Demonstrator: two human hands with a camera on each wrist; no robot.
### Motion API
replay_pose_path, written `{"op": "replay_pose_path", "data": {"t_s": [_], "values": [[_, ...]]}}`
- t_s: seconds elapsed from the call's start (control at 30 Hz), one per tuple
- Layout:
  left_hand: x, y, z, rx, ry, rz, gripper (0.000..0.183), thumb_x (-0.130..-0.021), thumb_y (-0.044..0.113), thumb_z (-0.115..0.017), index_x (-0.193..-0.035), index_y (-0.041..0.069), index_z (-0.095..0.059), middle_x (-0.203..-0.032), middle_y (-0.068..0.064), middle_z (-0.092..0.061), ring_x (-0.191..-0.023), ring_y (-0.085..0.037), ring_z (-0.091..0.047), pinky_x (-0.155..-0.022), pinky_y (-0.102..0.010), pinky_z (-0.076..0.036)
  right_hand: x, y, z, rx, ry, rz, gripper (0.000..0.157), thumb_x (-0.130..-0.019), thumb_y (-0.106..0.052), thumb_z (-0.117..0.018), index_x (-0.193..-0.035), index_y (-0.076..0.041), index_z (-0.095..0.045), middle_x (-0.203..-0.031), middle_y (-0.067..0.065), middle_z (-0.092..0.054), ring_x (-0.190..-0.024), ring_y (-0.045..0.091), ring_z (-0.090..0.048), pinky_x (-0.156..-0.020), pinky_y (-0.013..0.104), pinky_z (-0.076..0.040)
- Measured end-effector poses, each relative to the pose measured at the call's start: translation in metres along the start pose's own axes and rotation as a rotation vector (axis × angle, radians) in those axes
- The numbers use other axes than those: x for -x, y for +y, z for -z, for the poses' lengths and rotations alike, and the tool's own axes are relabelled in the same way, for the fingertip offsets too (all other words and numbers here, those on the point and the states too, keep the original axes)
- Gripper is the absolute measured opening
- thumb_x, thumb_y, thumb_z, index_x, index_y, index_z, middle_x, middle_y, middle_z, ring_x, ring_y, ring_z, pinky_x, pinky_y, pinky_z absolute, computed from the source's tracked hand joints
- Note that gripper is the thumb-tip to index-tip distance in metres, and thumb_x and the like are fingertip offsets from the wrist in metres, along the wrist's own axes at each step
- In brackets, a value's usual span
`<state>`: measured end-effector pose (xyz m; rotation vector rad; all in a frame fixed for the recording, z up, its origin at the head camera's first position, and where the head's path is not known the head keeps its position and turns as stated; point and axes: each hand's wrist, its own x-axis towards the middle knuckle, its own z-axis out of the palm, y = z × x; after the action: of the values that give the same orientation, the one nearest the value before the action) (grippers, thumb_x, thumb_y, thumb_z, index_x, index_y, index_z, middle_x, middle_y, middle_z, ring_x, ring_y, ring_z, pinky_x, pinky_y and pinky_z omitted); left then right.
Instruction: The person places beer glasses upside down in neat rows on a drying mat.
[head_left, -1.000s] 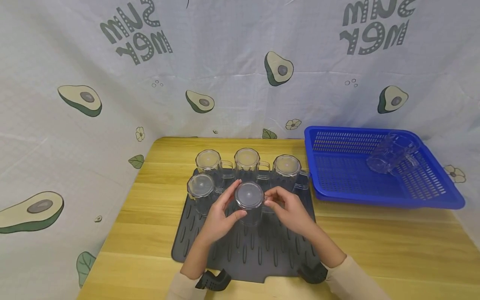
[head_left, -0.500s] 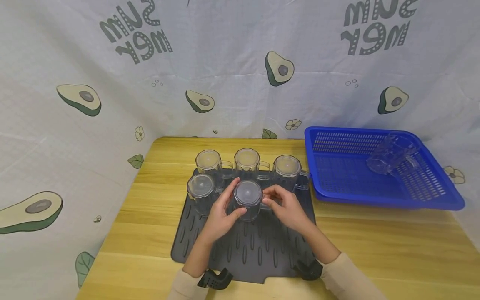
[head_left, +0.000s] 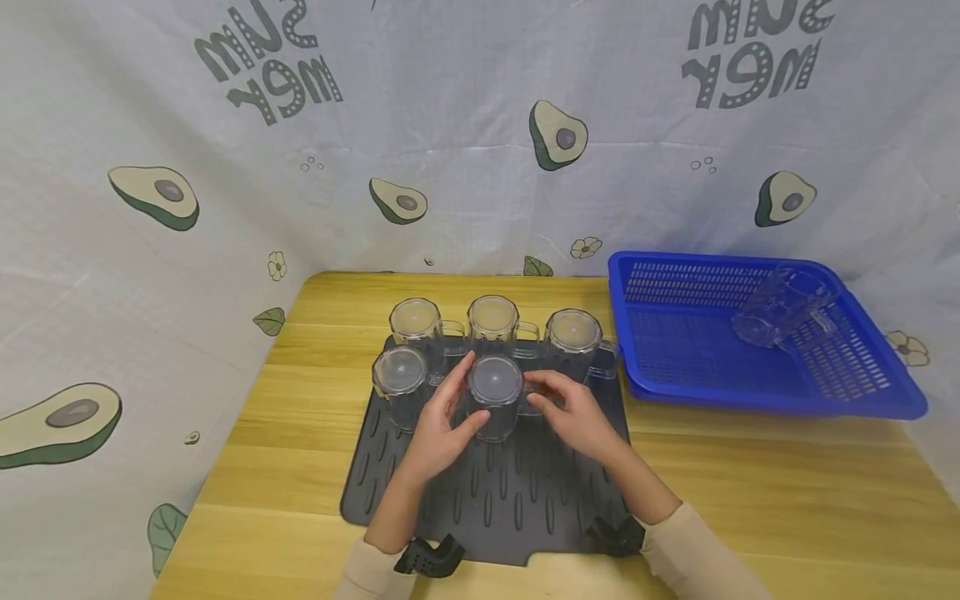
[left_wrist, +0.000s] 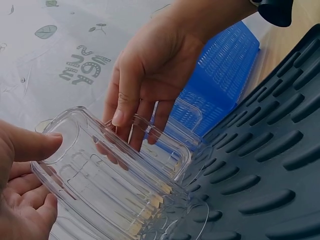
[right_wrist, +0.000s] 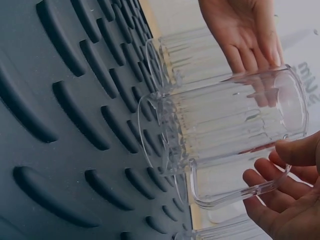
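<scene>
A clear ribbed mug (head_left: 495,385) stands upside down on the dark grey ridged mat (head_left: 517,500), in the middle of the front row. My left hand (head_left: 438,425) holds its left side, thumb at the front and fingers along the wall. My right hand (head_left: 573,412) holds its right side by the handle. In the left wrist view the mug (left_wrist: 115,175) lies between my left thumb and my right hand (left_wrist: 150,70). The right wrist view shows the mug's (right_wrist: 230,120) rim on the mat (right_wrist: 65,125), my right hand (right_wrist: 285,200) around the handle.
Three more upturned mugs stand in the back row (head_left: 493,317) and one at the front left (head_left: 400,373), close to my left fingers. A blue slotted basket (head_left: 705,392) on the right holds one mug (head_left: 783,304) on its side. The wooden table (head_left: 750,483) is backed by avocado-print cloth.
Both hands have carried the mug a little away from me and lower, so that it stands on the mat just in front of the back row.
</scene>
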<state>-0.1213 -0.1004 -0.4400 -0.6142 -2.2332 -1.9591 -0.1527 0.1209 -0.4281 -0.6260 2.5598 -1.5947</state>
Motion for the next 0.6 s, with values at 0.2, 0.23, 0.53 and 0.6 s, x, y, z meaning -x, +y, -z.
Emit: {"op": "replay_pose_path", "data": {"t_s": [0.2,0.23,0.53,0.6], "values": [[0.001,0.003,0.002,0.007,-0.002,-0.018,0.072,-0.091,-0.003,-0.064,-0.152,0.000,-0.027,-0.157,-0.016,-0.027,-0.144,-0.028,-0.025,-0.115,-0.033,-0.024,0.000,0.002,-0.001,0.005,-0.017,0.046,0.047,-0.092,0.000,-0.065,-0.135,0.008,-0.050,-0.131,0.026,-0.056,-0.120,0.041,-0.055,-0.099,0.054,-0.044],[0.002,0.004,0.003,0.008,-0.003,-0.024,0.071,-0.091,-0.003,-0.064,-0.152,0.000,-0.028,-0.157,-0.016,-0.027,-0.145,-0.029,-0.025,-0.115,-0.034,-0.024,0.000,0.003,-0.001,0.008,-0.017,0.057,0.049,-0.091,0.000,-0.065,-0.137,0.008,-0.049,-0.132,0.026,-0.055,-0.121,0.041,-0.054,-0.099,0.053,-0.044],[0.011,0.008,0.010,-0.036,0.008,-0.041,0.068,-0.090,-0.002,-0.065,-0.150,0.001,-0.034,-0.155,-0.015,-0.033,-0.143,-0.029,-0.029,-0.114,-0.037,-0.026,0.005,0.000,0.006,0.046,-0.009,0.099,0.057,-0.092,0.000,-0.064,-0.144,0.004,-0.041,-0.136,0.020,-0.055,-0.128,0.040,-0.047,-0.102,0.058,-0.039],[0.014,0.008,0.012,-0.051,0.012,-0.047,0.066,-0.090,-0.002,-0.065,-0.149,0.000,-0.035,-0.153,-0.016,-0.036,-0.142,-0.030,-0.031,-0.114,-0.034,-0.026,0.008,-0.002,0.011,0.050,-0.001,0.103,0.056,-0.093,-0.001,-0.063,-0.145,0.002,-0.041,-0.137,0.019,-0.054,-0.129,0.039,-0.047,-0.103,0.058,-0.037]]}}
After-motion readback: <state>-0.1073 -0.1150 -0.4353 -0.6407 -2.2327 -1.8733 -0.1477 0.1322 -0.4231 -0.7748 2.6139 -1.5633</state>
